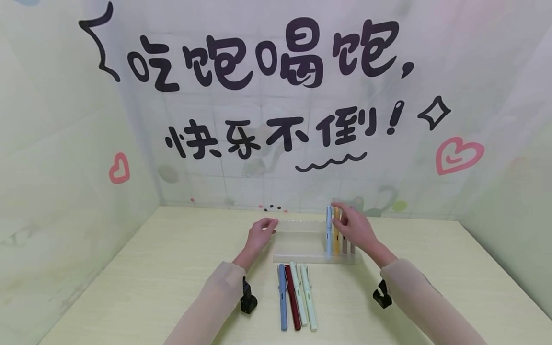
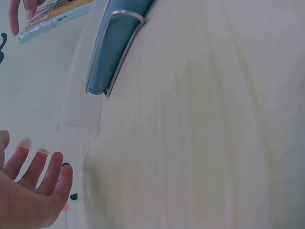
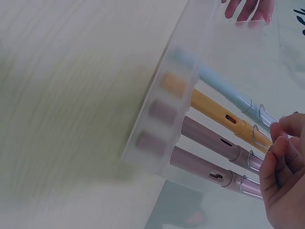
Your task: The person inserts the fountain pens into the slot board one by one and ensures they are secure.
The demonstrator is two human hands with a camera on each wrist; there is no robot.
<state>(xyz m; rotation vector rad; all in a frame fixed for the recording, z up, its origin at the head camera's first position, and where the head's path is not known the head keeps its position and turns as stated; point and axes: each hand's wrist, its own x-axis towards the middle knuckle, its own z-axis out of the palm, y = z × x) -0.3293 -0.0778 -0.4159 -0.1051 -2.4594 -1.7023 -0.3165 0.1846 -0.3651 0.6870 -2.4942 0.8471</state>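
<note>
A clear pen rack (image 1: 297, 258) stands upright on the table, with pens in its right end. My left hand (image 1: 260, 235) holds the rack's upper left corner, its fingers partly behind the clear panel in the left wrist view. At the other end, my right hand (image 1: 357, 227) has finger and thumb at the cap of a light blue pen (image 3: 224, 88). Beside it in the rack stand an orange pen (image 3: 214, 112) and two mauve pens (image 3: 209, 138). The right fingers cover some cap ends.
In front of the rack lie a blue pen (image 1: 282, 297), a dark red pen (image 1: 293, 297) and two pale green pens (image 1: 308, 299), side by side. A printed cloth (image 1: 241, 187) hangs behind the table (image 1: 172, 268). Each wrist carries a black mount (image 1: 248, 298).
</note>
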